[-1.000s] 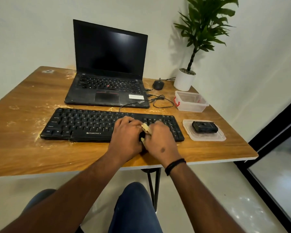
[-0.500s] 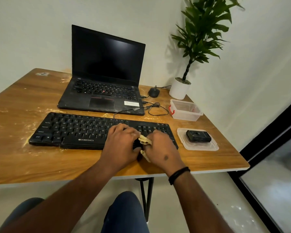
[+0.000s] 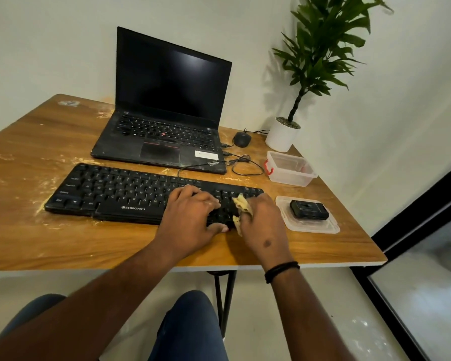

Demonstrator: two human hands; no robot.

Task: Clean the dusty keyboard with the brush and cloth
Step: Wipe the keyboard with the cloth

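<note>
A black keyboard lies across the wooden table, with pale dust smeared on the wood around its left end. My left hand rests flat on the keyboard's right half, fingers spread over the keys and thumb at the front edge. My right hand sits over the keyboard's right end, closed on a crumpled yellowish cloth that sticks out between its fingers. No brush shows in this view.
Behind the keyboard an open black laptop stands, with a mouse and looped cables beside it. At the right are a potted plant, a clear plastic box and a lid carrying a small black device.
My two hands have drawn apart: the right hand with the cloth has shifted toward the keyboard's right end, exposing keys between them. The view has also swung a little.
</note>
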